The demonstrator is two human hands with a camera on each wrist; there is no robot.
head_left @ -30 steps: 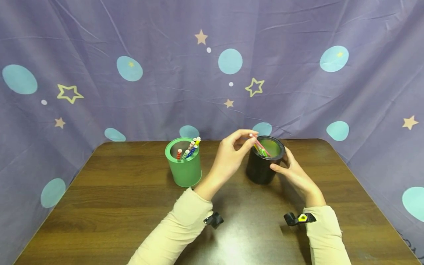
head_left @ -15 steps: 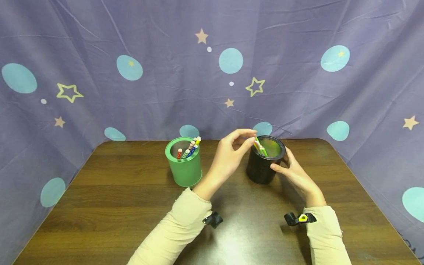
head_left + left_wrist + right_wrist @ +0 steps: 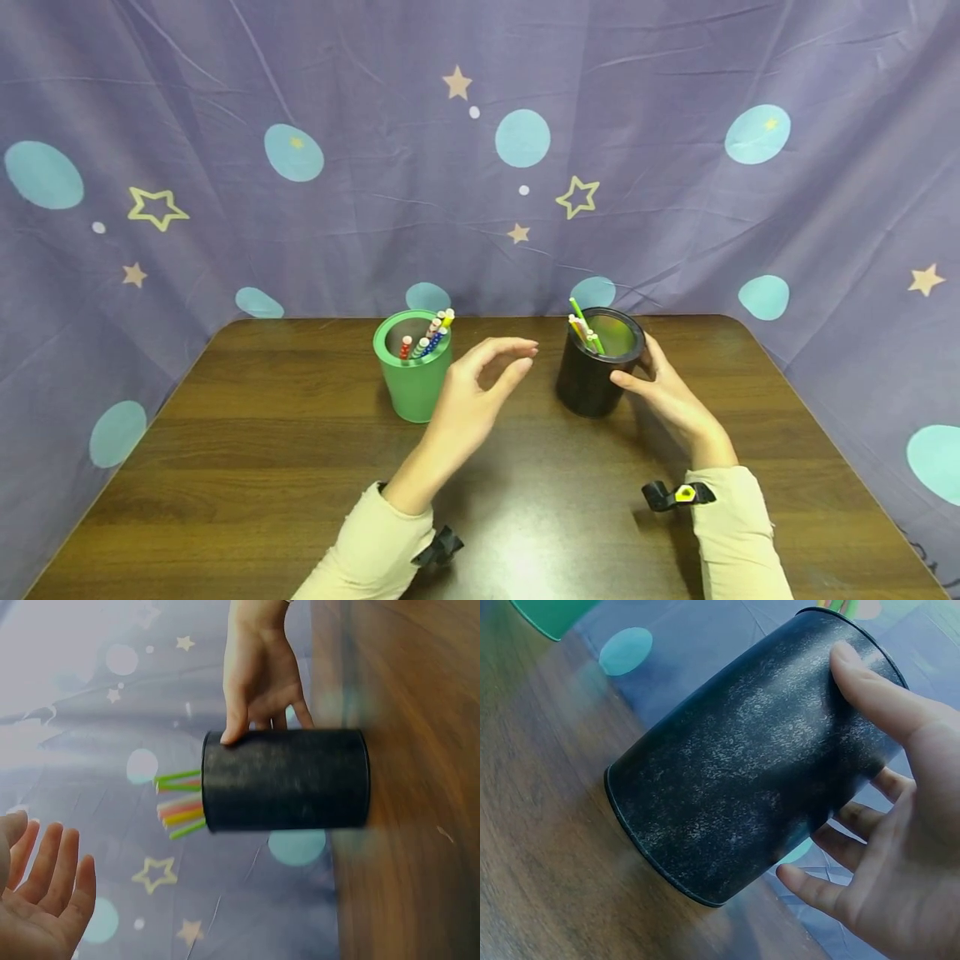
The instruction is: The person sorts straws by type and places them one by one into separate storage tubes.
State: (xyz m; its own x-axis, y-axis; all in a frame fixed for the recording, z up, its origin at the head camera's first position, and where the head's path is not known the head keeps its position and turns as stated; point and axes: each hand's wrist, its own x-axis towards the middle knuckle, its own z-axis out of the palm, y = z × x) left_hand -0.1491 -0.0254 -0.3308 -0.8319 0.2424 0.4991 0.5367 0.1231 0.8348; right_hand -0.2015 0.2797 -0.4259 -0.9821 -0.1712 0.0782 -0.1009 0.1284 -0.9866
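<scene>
My right hand [image 3: 667,387] holds the black pen holder [image 3: 588,387] by its right side, the thumb on the near wall and the fingers round behind. The holder stands upright on the table. Several thin coloured sticks [image 3: 180,802], green, pink and yellow, lean out of its left side; their exact kind is unclear. My left hand [image 3: 476,400] hovers between the two holders with nothing in it, fingers loosely bent and the thumb apart from them. Behind it to the left stands a green pen holder [image 3: 408,396] with several white-tipped, patterned sticks [image 3: 429,340].
Both holders stand toward the back of the brown wooden table [image 3: 225,467]. Behind the table's far edge hangs a purple curtain [image 3: 375,250] with stars and blue dots. Each wrist wears a black strap [image 3: 663,496].
My left hand first pinched a pink stick, then a green one, at the black holder's rim. It has let go and moved down to the left. The right hand has stayed put.
</scene>
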